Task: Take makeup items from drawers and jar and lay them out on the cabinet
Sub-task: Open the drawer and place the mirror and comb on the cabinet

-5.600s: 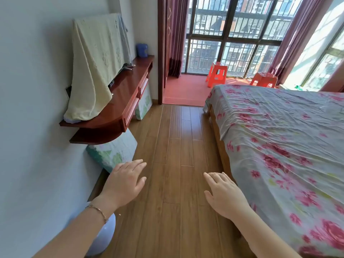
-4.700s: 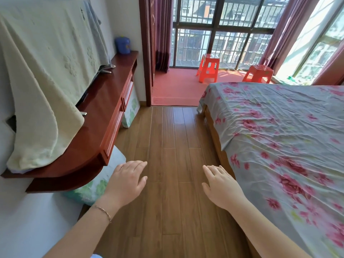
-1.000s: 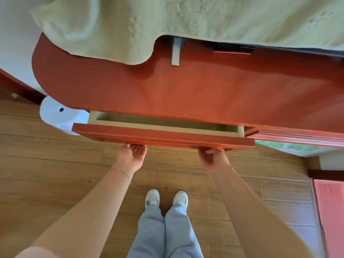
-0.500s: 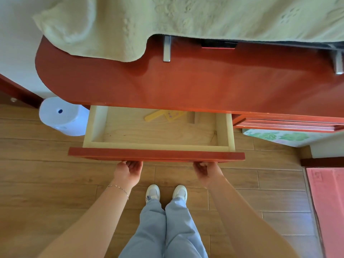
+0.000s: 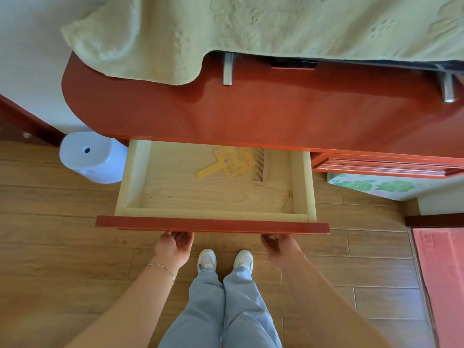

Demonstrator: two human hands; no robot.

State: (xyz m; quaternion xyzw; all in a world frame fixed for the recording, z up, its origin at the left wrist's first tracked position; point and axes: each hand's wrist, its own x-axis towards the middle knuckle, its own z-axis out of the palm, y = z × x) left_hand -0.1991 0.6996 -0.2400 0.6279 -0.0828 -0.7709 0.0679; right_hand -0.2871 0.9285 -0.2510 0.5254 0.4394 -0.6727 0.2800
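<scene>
Here, left hand (image 5: 173, 247) and right hand (image 5: 278, 245) curl under the red front of a pale-wood drawer (image 5: 301, 182), mid-frame, holding a yellow paddle mirror (image 5: 229, 162) and comb (image 5: 259, 165)

We look straight down. The cabinet (image 5: 276, 114) is at twelve o'clock, and a towel (image 5: 226, 28) lies on its far part. The drawer (image 5: 213, 223) sticks out from under the cabinet toward us. In the drawer, at its far right, a hand mirror (image 5: 229, 162) lies just left of a comb (image 5: 261, 167). Our left hand (image 5: 173, 248) is under the drawer front at seven o'clock and our right hand (image 5: 280, 247) at five o'clock. Our shoes (image 5: 224, 259) stand between them on the floor (image 5: 62, 247). A bin (image 5: 91, 156) sits at ten o'clock, left of the drawer. A second drawer (image 5: 384, 167) is at two o'clock.
</scene>
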